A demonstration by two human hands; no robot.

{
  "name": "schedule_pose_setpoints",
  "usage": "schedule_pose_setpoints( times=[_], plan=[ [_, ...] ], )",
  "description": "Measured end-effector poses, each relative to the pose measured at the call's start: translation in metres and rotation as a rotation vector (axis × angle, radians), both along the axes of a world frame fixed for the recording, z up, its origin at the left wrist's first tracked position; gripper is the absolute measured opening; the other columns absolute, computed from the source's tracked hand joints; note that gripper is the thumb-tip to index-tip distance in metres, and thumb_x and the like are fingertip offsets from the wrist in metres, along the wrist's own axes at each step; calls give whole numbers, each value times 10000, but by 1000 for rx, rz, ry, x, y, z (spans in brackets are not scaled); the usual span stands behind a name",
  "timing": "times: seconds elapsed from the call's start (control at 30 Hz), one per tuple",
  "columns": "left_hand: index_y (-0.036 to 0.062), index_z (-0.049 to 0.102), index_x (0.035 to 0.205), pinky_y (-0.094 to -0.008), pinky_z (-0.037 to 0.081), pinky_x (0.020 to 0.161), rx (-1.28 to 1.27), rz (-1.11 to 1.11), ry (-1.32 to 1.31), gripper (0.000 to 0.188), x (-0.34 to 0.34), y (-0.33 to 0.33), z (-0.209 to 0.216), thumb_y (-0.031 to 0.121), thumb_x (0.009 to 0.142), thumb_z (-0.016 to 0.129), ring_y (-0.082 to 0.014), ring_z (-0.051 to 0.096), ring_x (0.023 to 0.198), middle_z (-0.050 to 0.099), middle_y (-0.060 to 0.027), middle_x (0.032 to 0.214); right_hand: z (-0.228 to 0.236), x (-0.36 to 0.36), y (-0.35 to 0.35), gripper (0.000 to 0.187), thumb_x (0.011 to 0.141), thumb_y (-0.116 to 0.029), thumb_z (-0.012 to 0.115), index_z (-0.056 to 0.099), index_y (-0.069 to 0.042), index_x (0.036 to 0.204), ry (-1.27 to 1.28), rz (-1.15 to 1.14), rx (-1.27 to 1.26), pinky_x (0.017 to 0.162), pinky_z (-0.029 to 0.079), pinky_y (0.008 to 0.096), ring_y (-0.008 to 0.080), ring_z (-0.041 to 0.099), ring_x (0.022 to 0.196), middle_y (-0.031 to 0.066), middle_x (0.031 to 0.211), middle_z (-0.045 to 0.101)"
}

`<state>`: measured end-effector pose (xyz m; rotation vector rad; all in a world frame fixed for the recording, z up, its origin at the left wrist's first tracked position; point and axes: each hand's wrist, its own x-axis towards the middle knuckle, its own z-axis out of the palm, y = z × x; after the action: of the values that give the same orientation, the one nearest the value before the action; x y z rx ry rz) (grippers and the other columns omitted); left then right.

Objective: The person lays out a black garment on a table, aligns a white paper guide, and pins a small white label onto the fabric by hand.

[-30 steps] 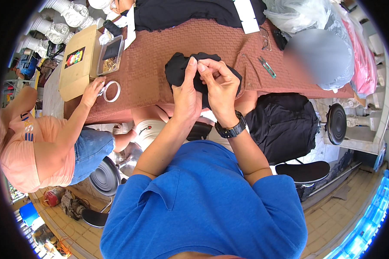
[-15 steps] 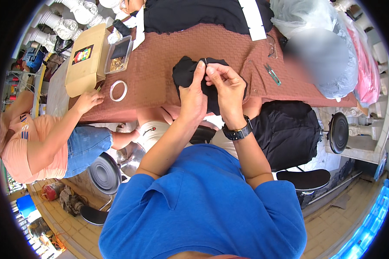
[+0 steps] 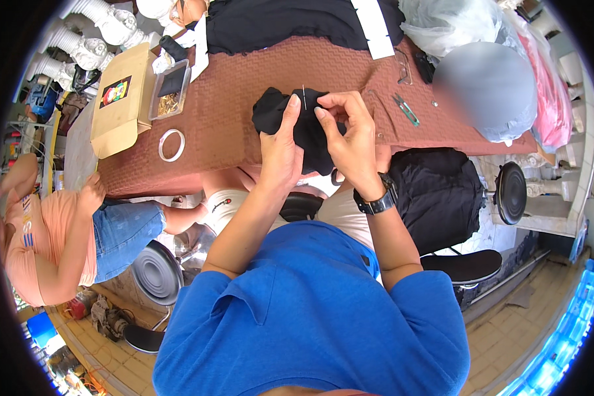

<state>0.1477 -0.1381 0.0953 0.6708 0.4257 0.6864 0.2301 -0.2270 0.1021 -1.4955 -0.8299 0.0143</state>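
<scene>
A bunched black cloth (image 3: 315, 135) is in my hands over the near part of the table. My left hand (image 3: 282, 148) is closed on it, thumb stretched along the top and the fingers hidden beneath. A thin pale needle (image 3: 304, 98) stands out against the cloth just beyond that thumb; whether it is stuck through cannot be made out. My right hand (image 3: 356, 142), with a dark watch on the wrist, has thumb and forefinger brought together at the cloth's right side. Anything between those fingertips is too small to see.
Green-handled thread snips (image 3: 406, 109) and eyeglasses (image 3: 403, 67) lie to the right, near bulky plastic bags (image 3: 465, 26). Leftward are a tape roll (image 3: 171, 145), a cardboard box (image 3: 120, 99) and a clear tub (image 3: 169, 92). Black fabric (image 3: 284, 25) lies at the far side. A co-worker (image 3: 53, 231) sits left.
My right hand has moved slightly apart from the left thumb, and the needle now shows plainly between them. The co-worker's hand has drawn back from the box.
</scene>
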Motion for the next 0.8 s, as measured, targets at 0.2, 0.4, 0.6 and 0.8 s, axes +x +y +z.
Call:
schedule_pose_setpoints(
  times=[0.2, 0.4, 0.6, 0.8],
  plan=[
    [73, 664, 1115, -293, 527, 879, -8, -3, -18, 179, 1, -2, 4, 178, 980, 716, -115, 647, 980, 677, -13, 1079, 3, 1, 7, 118, 883, 26, 710, 659, 33, 988, -79, -16, -10, 710, 531, 301, 211, 657, 787, 114, 969, 635],
    [77, 668, 1102, -288, 528, 870, -6, -4, -7, 165, 0, -1, -1, 146, 966, 729, -107, 644, 973, 674, -5, 1064, -8, 16, 6, 109, 974, -94, 676, 652, 6, 939, 322, 268, 63, 761, 502, 255, 123, 632, 846, 50, 926, 660],
    [62, 683, 1028, -283, 524, 854, 60, -9, -6, 109, -1, 8, -11, 138, 966, 730, -106, 639, 944, 676, -5, 1017, 10, 31, -11, 139, 977, -132, 684, 700, 6, 979, 315, 344, -183, 747, 504, 280, 117, 633, 816, 44, 906, 692],
    [32, 706, 1004, -286, 532, 847, 109, -76, 3, 113, -1, 8, -7, 133, 962, 734, -119, 649, 951, 694, -27, 1030, 42, 39, -19, 69, 910, -80, 711, 715, -15, 931, -173, 159, -236, 671, 470, 360, 260, 600, 738, 101, 840, 638]
  ],
)
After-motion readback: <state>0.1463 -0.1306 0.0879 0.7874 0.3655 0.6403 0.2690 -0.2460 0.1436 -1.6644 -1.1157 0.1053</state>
